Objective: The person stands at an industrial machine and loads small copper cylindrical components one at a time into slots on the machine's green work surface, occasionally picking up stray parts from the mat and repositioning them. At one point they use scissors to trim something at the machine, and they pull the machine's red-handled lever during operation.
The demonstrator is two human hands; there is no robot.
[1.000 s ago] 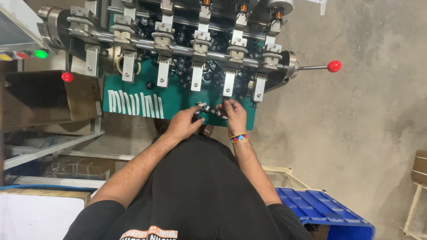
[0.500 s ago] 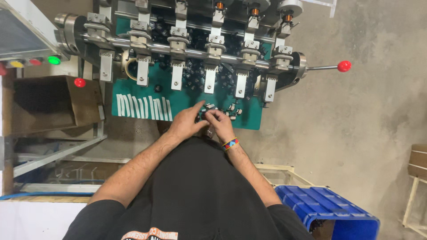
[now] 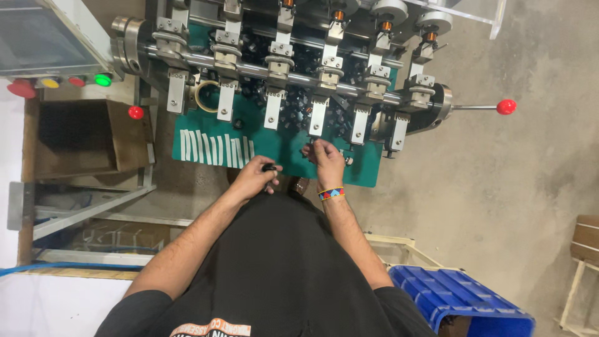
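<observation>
Pinching a small black part [image 3: 269, 167] in the curled left hand [image 3: 254, 178], ready beside the right hand [image 3: 327, 163], itself closing fingertips on something unclear just under a clamp arm [image 3: 317, 117], over the green worktop [image 3: 284, 150].

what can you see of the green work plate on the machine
The green work plate is a flat green sheet lying under the machine's row of metal clamp arms. White strips lie in a row at one end, and small dark parts are scattered near the arms. The right hand is over it near the front edge; the left hand, holding a small black part, is at that edge.
</observation>
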